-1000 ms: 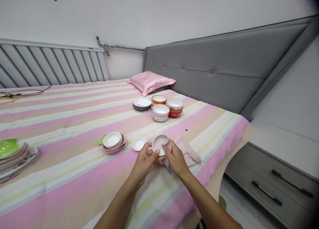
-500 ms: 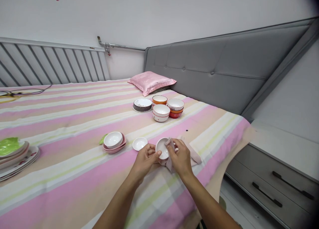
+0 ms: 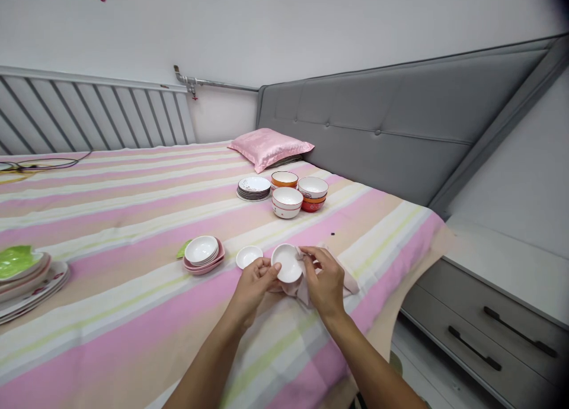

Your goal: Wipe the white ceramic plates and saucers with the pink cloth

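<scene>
A small white dish is tilted up with its inside facing me. My left hand pinches its left edge between thumb and fingers. At the dish's right rim, my right hand is closed on a pale pink cloth, part of which hangs below and spreads on the bed behind the hand. A second small white dish lies on the bedspread just beyond my left hand. Farther left, several small white dishes are stacked in pink dishes.
Stacked bowls and a pile of plates stand farther back on the striped bedspread, near a pink pillow. At far left are larger plates with a green leaf-shaped dish. A drawer cabinet stands beyond the bed's right edge.
The dish has shifted slightly left and now faces me more fully. My right hand and the cloth have drawn from inside the dish to its right rim.
</scene>
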Demonstrator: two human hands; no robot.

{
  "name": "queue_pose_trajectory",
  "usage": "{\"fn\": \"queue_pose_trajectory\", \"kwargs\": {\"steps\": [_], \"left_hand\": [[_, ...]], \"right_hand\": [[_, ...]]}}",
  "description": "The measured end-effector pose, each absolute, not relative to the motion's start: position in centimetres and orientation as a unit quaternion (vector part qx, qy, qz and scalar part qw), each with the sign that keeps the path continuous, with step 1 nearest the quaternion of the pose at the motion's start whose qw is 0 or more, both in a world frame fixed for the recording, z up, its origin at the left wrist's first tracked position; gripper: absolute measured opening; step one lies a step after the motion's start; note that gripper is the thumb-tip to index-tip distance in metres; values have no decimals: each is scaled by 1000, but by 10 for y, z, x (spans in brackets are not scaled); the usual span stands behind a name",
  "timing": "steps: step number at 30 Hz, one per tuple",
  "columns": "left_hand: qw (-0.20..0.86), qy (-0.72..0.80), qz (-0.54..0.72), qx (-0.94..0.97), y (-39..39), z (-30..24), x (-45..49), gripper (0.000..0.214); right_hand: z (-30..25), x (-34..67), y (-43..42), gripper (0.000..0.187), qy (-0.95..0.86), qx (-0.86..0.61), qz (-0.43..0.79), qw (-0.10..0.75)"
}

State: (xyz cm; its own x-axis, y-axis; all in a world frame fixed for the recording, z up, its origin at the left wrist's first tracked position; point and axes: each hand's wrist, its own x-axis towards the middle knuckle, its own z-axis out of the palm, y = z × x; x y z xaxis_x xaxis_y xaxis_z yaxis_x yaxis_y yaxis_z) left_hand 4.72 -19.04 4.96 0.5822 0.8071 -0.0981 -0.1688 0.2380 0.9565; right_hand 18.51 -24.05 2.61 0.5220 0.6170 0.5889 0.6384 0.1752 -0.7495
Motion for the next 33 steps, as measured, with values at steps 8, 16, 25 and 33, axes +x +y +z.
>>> {"fn": "queue_pose_trajectory", "kwargs": {"steps": [8,16,25,33], "left_hand": [[704,314,348,534,-185,48,43,27],[699,279,353,556,-185,39,47,26],[713,282,362,529,-185,41,46,26],[728,271,318,544,-194,42,53,29]], "right_hand": [[25,181,-241,24,-571,-609,-46,549],[24,176,-243,19,-611,-638,-67,464],[32,169,-248,14,-618,-631,0,469],[33,172,-247,15,-610,-589,-8,531]]}}
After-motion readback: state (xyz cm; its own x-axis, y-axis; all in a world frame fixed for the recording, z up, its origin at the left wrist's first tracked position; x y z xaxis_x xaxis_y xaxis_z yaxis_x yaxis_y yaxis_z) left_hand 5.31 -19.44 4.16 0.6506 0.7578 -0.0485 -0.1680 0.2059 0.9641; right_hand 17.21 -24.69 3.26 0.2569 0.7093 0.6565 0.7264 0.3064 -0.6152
